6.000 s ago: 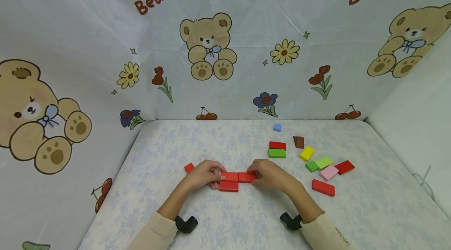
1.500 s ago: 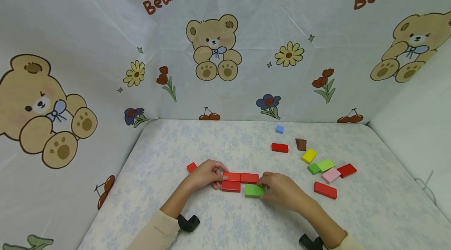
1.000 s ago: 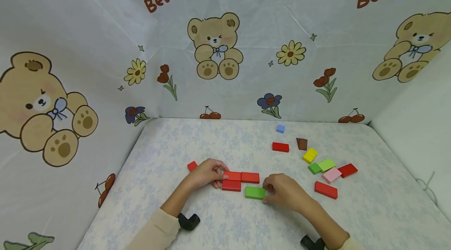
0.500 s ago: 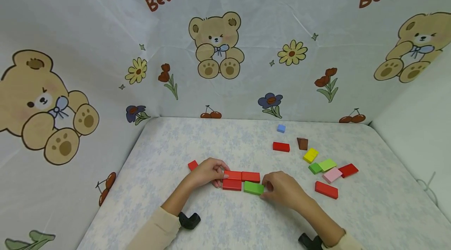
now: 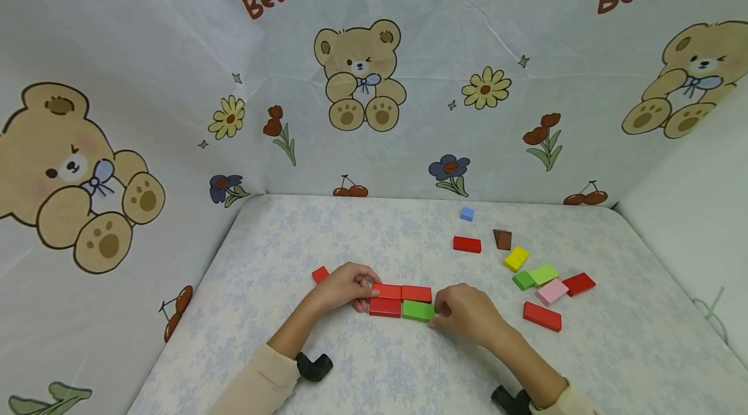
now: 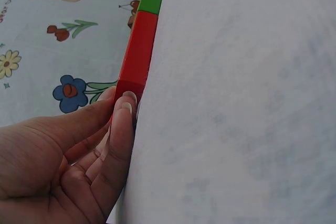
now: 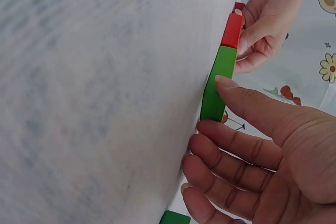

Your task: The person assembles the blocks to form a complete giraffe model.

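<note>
Two red blocks lie end to end in a back row: the back left red block (image 5: 388, 290) and the back right red block (image 5: 417, 293). In front of them, a front red block (image 5: 385, 308) meets a green block (image 5: 417, 311). My left hand (image 5: 345, 286) holds the left end of the red blocks, thumb and fingertips against it; the left wrist view shows the fingers at the front red block (image 6: 139, 48). My right hand (image 5: 467, 313) pinches the right end of the green block, its thumb on the near side in the right wrist view (image 7: 252, 150).
A small red block (image 5: 319, 274) lies behind my left hand. To the right are a blue cube (image 5: 467, 213), a red block (image 5: 467, 244), a brown triangular block (image 5: 502, 239), a yellow block (image 5: 516, 258), a pink block (image 5: 552, 291) and several green and red ones.
The green block left its place beside the far red block, came to the front row, and slid left and back against the red blocks in my right hand. My left hand stayed.
</note>
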`<action>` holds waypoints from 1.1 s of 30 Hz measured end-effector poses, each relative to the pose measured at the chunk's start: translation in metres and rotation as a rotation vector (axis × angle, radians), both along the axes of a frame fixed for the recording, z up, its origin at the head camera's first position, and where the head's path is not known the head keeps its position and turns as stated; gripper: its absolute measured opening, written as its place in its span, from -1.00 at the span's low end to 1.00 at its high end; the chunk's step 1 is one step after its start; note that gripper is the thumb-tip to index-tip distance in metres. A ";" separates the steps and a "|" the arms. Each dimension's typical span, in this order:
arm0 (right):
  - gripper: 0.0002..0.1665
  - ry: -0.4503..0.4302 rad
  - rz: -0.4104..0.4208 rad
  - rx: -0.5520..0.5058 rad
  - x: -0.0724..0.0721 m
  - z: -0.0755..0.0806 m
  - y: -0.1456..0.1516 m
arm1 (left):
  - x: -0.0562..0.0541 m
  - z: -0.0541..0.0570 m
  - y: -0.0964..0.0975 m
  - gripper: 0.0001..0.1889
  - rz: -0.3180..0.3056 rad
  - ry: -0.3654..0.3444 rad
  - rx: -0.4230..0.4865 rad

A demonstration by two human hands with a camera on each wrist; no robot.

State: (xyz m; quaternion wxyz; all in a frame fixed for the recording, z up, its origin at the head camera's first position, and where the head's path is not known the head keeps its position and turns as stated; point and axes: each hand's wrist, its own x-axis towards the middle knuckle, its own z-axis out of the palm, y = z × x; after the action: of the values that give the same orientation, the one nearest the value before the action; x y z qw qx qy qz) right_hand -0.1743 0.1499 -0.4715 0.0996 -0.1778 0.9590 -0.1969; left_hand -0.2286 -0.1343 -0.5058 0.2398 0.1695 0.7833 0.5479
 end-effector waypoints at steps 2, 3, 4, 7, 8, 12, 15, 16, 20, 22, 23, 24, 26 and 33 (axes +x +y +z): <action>-0.74 0.008 0.004 0.006 0.000 -0.001 0.000 | 0.000 0.000 0.001 -0.82 0.000 -0.001 0.001; -0.74 0.010 0.004 0.008 0.000 -0.001 0.000 | 0.000 0.000 0.001 -0.81 0.000 -0.002 0.001; -0.74 0.009 0.003 0.010 0.000 -0.001 0.000 | 0.000 0.000 0.001 -0.81 0.000 -0.002 0.001; -0.74 0.012 -0.004 0.020 0.000 -0.002 -0.001 | 0.000 -0.001 0.002 -0.81 -0.004 -0.004 0.004; -0.74 0.014 -0.007 0.024 0.000 -0.002 -0.001 | 0.000 -0.001 0.002 -0.81 -0.005 -0.004 0.005; -0.74 0.030 -0.005 0.026 0.000 -0.004 -0.002 | 0.000 -0.002 0.003 -0.82 -0.009 0.000 0.004; -0.74 0.039 -0.002 0.020 0.000 -0.004 -0.002 | 0.001 -0.002 0.004 -0.81 -0.009 0.001 0.004; -0.73 0.041 -0.001 0.019 0.001 -0.004 -0.002 | 0.001 -0.001 0.004 -0.81 -0.009 0.000 0.005; -0.72 0.043 0.000 0.019 0.001 -0.003 -0.003 | 0.001 -0.001 0.004 -0.81 -0.008 -0.003 0.006; -0.72 0.034 -0.001 0.016 0.001 -0.002 -0.002 | 0.001 -0.002 0.004 -0.81 -0.008 -0.002 0.005; -0.72 0.027 -0.001 0.012 0.001 -0.001 -0.002 | 0.000 -0.002 0.004 -0.81 -0.009 -0.002 0.006; -0.72 0.019 0.002 0.008 0.001 0.000 -0.001 | 0.000 -0.002 0.004 -0.81 -0.008 -0.003 0.003; -0.75 0.004 0.008 -0.004 0.001 0.003 0.001 | 0.000 -0.003 0.003 -0.80 -0.005 -0.006 -0.003; -0.83 0.079 0.026 -0.069 0.000 0.015 0.024 | -0.003 -0.006 -0.001 -0.79 0.007 -0.003 -0.009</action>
State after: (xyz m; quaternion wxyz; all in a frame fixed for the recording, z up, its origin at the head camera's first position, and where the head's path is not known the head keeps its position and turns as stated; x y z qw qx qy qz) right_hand -0.1748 0.1736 -0.4566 0.0579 -0.2014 0.9524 -0.2214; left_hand -0.2313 -0.1349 -0.5117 0.2395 0.1648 0.7860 0.5456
